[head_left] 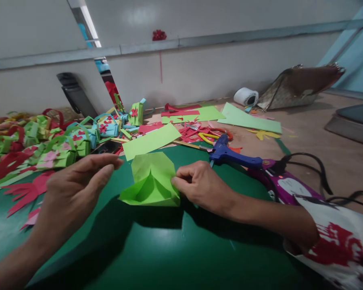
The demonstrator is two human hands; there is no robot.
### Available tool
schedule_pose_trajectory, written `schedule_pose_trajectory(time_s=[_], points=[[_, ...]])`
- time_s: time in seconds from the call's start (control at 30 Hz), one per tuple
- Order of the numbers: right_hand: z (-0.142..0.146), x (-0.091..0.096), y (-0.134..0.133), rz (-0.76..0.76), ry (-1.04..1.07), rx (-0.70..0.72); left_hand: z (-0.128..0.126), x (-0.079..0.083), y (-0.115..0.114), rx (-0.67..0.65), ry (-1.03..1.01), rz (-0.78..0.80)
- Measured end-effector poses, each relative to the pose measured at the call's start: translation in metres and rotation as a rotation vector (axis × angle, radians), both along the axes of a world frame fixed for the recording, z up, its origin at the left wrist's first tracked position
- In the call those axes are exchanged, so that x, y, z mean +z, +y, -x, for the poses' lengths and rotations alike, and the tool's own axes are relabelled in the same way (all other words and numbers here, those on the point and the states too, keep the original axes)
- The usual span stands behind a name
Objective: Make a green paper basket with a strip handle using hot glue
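Over the green board (pixel 199 253), the left hand (pixel 71 187) is hovering empty and loosely curled at nine o'clock, while at three the right hand (pixel 203 183) is pinching the central folded paper (pixel 153 189) by its edge, ideally lightly, sparing creases.

White sleeve (pixel 347 229) and grey case (pixel 353 125) cut off at right, left forearm (pixel 15 266) at lower left.
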State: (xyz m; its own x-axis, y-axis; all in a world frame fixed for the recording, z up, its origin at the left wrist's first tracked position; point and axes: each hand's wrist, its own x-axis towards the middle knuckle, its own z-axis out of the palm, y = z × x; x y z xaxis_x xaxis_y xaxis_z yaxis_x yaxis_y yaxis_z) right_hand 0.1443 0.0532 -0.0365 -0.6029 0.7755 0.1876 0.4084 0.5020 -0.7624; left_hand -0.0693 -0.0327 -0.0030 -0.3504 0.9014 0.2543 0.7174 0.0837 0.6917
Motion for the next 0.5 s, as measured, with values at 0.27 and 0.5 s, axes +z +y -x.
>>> schedule_pose_trajectory(time_s=[0.27, 0.5], points=[[0.002, 0.000, -0.005, 0.009, 0.019, -0.005, -0.054, -0.002, -0.010, -0.525, 0.418, 0.101], [-0.002, -0.006, -0.003, 0.111, 0.060, 0.028, -0.057, -0.017, 0.000, -0.669, 0.499, 0.224]])
